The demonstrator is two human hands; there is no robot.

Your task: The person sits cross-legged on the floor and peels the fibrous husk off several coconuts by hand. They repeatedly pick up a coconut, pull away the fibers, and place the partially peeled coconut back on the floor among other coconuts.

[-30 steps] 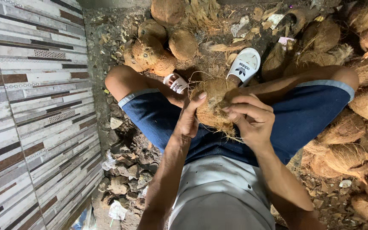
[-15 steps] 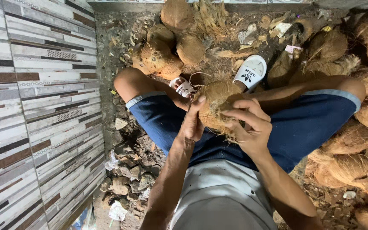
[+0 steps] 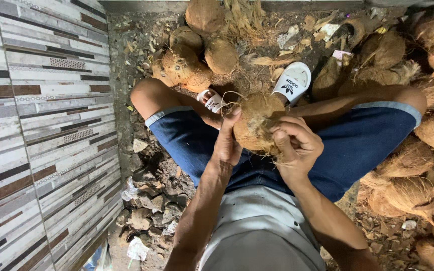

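Person, seated — bare forearms, no sleeves visible. Light grey shirt (image 3: 257, 236). Blue denim shorts (image 3: 357, 145) with paler turned hems at the knees. White slide sandals (image 3: 292, 80) — dark printed mark on strap.

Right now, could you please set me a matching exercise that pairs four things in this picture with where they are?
Things:
1. husked coconut
2. white sandal
3. striped tiled wall
4. pile of fibrous coconuts

Places:
A. along the picture's left edge
B. held between the left hand and right hand, over the lap
C. along the picture's right edge, beside the knee
D. on the foot just beyond the held coconut

Pairs: 1-B, 2-D, 3-A, 4-C
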